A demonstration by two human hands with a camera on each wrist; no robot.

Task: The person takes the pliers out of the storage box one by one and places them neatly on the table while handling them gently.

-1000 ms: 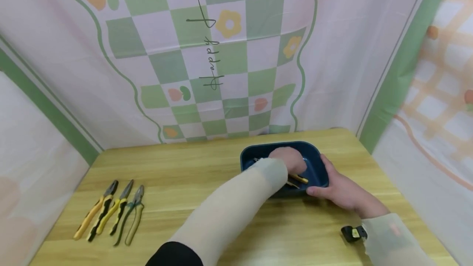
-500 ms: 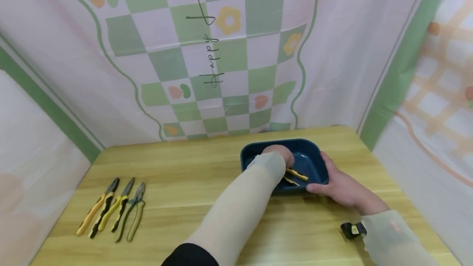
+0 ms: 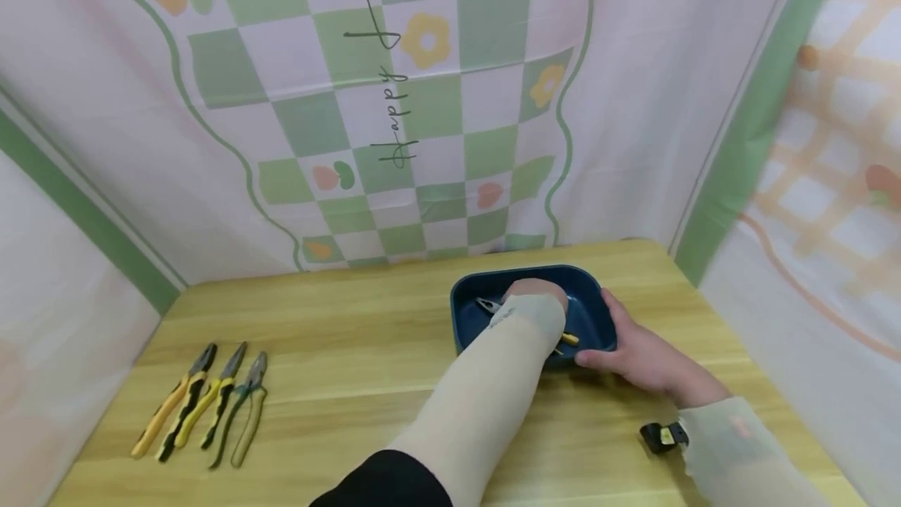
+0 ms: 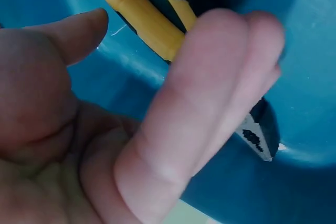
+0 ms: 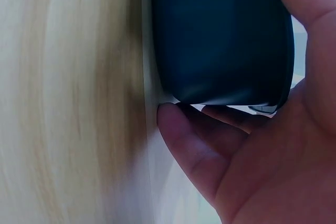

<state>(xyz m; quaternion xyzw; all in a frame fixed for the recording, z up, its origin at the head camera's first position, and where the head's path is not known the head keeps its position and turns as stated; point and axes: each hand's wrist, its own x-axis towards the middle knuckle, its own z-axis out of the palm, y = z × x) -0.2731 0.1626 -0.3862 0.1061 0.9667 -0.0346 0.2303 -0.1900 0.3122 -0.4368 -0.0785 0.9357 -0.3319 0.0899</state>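
A dark blue rectangular bin stands toward the back right of the table. My left hand reaches down inside it, largely hidden by its sleeve in the head view. In the left wrist view, the fingers pass in front of a pair of pliers with yellow and black handles, the thumb held apart from them. The pliers' metal nose shows beyond the fingers. With thumb in front and fingers round the end wall, my right hand grips the bin's right end.
Three pairs of pliers lie side by side at the table's left: orange-and-black, yellow-and-black, and green-and-tan. A small black device is by the right sleeve. Patterned cloth hangs behind the wooden table and on both sides.
My left hand shifts about inside the bin, first leftward, then slightly back right. A pliers' nose comes into view at the left inside. The right hand keeps its hold on the bin.
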